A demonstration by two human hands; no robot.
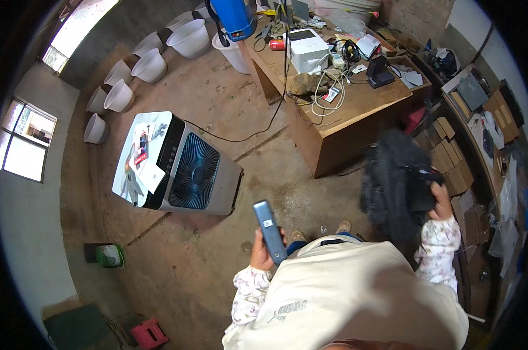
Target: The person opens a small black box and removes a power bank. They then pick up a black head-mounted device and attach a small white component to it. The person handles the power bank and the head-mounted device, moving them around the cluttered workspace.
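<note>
In my left hand [260, 254] is a slim grey-blue oblong device [268, 228] with a small white label. My fingers wrap round its lower half, and it tilts upward in front of my body. What kind of device it is, I cannot make out. On the other side, my right hand [441, 202] is closed on the right edge of a dark, soft black bag [395, 184]. The bag hangs beside the desk, blurred and bunched, so its openings and straps do not show clearly.
A white and black air cooler [197, 172] with papers on top stands ahead left. The wooden desk [357, 114] holds a white printer [306, 49] and tangled cables. White tubs [149, 66] line the far wall. A cluttered shelf [471, 146] is at right; a cable crosses the floor.
</note>
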